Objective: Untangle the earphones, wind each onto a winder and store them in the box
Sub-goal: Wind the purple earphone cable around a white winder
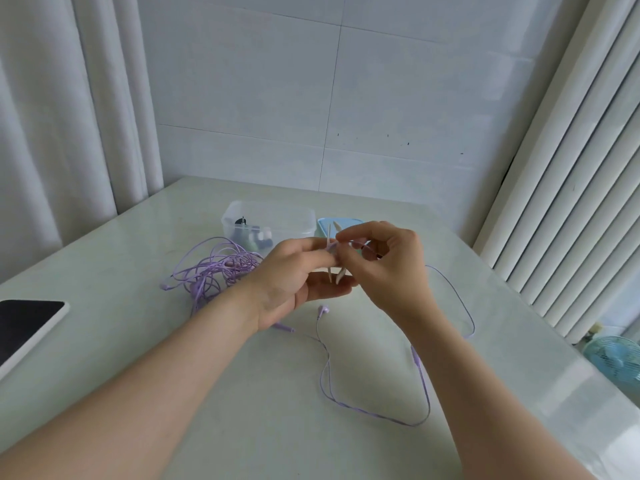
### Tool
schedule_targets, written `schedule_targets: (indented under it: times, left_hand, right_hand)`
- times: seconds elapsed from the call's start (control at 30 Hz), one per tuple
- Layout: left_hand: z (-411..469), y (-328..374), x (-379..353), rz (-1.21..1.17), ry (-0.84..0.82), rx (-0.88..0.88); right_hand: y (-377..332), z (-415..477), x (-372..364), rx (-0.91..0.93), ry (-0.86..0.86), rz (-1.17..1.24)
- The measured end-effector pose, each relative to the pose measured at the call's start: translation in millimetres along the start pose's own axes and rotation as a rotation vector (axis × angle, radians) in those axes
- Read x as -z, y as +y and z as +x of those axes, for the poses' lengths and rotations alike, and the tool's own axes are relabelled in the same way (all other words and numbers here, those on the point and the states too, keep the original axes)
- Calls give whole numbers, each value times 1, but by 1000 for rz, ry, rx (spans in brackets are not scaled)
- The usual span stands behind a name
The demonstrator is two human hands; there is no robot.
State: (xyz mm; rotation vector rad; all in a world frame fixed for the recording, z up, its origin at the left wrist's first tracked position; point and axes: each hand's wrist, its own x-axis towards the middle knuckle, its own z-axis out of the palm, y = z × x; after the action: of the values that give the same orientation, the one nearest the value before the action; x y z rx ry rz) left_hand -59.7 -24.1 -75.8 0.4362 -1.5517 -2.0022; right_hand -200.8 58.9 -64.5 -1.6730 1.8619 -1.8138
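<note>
My hands meet above the table's (pixel 173 393) middle. My left hand (pixel 296 284) grips a white winder (pixel 340 274) upright; my right hand (pixel 386 268) pinches the purple cord (pixel 374 414) against its top. The rest of that cord loops toward the near edge, an earbud (pixel 323 310) lying just below my hands. A purple tangle (pixel 214 268) lies left of them, and the clear box (pixel 270 216) stands near the far edge, a blue lid (pixel 346 223) beside it.
</note>
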Motion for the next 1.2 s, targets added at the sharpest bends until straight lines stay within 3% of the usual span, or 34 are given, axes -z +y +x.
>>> schedule_targets:
  times: [0.23,0.4,0.57,0.93,1.2]
  left_hand:
    - [3,3,3,-125,113,-26]
    - [2,6,5,-122,129,-29]
    - [2,4,6,37,162,-27]
    - [2,5,8,-10,130,-40]
    - [-1,10,7,31,143,-37]
  right_hand:
    - [-8,-1,5,-170,-51,244]
    - [-6,-1,3,-231,-53,206]
    - [-6,-2,4,-277,-61,164]
    - [-6,-2,6,-293,-98,185]
    - [-3,1,7,-352,-7,137]
